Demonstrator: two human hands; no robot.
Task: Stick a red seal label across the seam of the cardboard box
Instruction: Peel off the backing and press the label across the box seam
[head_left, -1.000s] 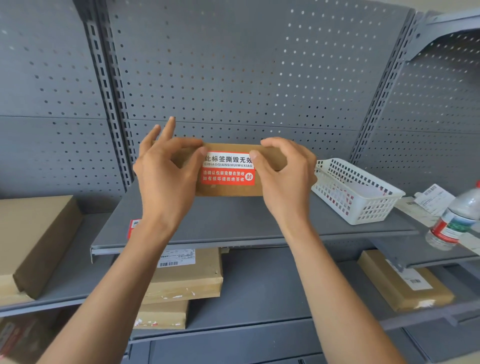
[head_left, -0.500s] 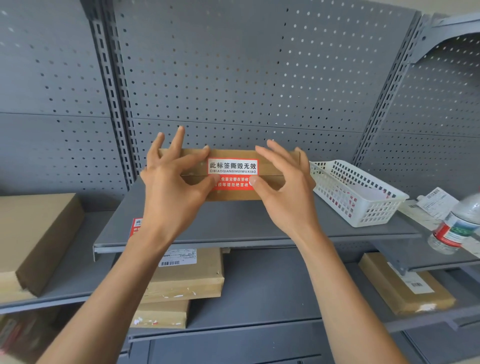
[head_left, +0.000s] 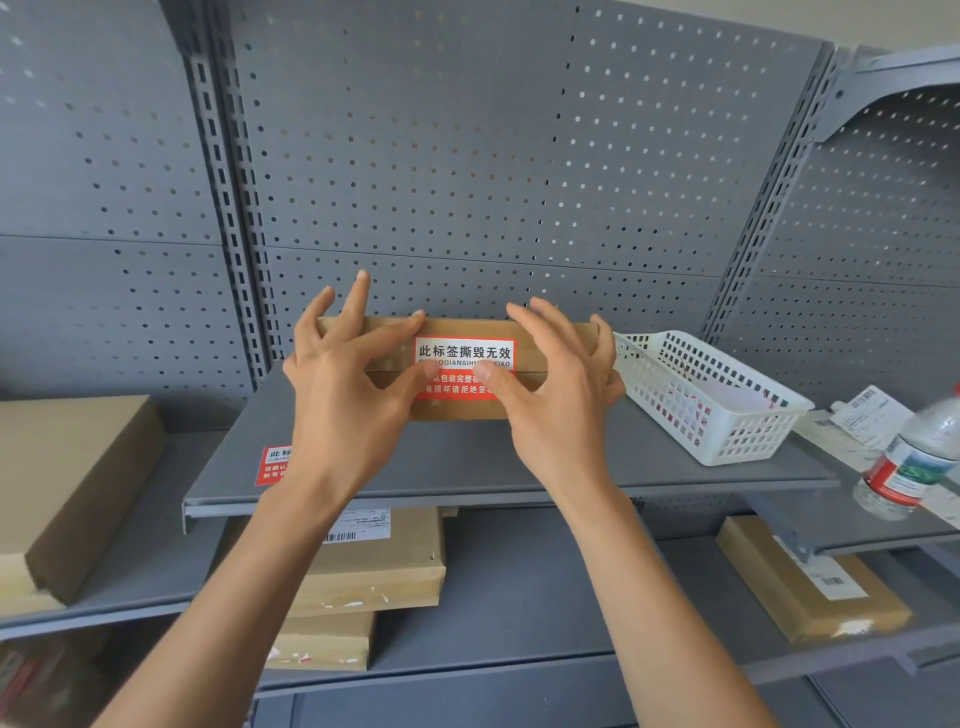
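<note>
A flat brown cardboard box stands on its long edge at the back of the grey shelf. A red and white seal label is stuck over the horizontal seam on its front face. My left hand holds the box's left end, fingers splayed over the top edge and thumb pressing the label's lower left. My right hand holds the right end the same way, thumb on the label's lower right. My hands hide both ends of the box.
A white slotted basket sits on the shelf just right of the box. Another red label lies by the shelf's front left edge. A water bottle and papers are at far right. Cardboard parcels fill the lower shelves.
The box was held up in both hands and has come down to rest on the shelf. My thumbs have slid inward along the lower half of the label.
</note>
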